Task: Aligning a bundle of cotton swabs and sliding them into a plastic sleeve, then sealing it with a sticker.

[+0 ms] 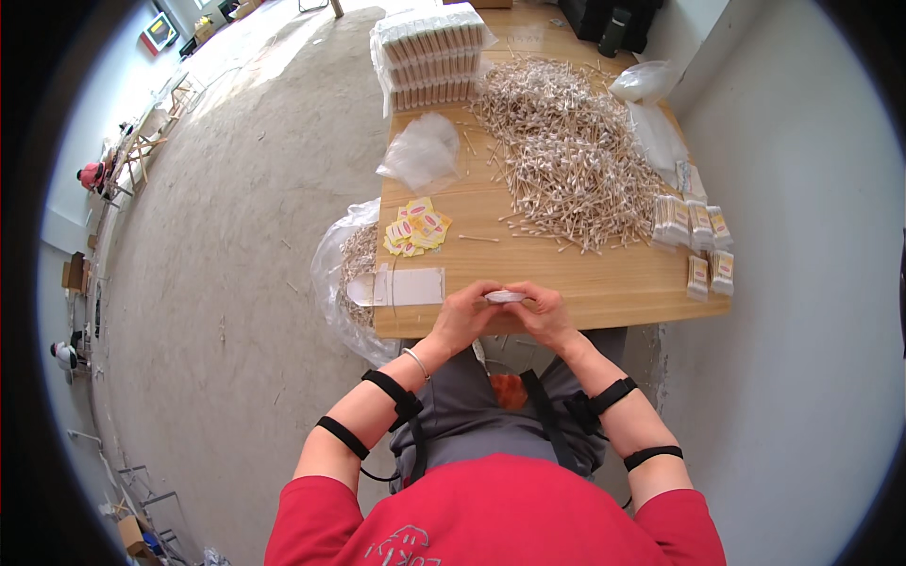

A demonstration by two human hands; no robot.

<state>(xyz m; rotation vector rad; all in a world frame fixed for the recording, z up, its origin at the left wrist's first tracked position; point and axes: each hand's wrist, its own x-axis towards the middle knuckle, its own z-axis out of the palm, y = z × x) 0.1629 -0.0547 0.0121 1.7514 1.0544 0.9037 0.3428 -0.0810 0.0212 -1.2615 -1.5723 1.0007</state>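
Above the table's near edge, my left hand [460, 317] and my right hand [545, 318] meet with bent fingers around a small white bundle [505, 296]. It looks like cotton swabs seen from their tips; my fingers hide its lower part, and I cannot tell whether a bag surrounds it. A large heap of loose cotton swabs [566, 151] lies beyond my hands. Left of my left hand rests a white card-like piece [416, 287], with a pile of yellow and white labels [415, 228] behind it.
The wooden table [604, 288] bears packed swab bags [698, 224] at its right edge. At the far left stand stacked swab packs [432, 58], with clear plastic bags [421, 154] nearer. A plastic sack of swabs [355, 259] sits beside the table; a wall [802, 208] rises at right.
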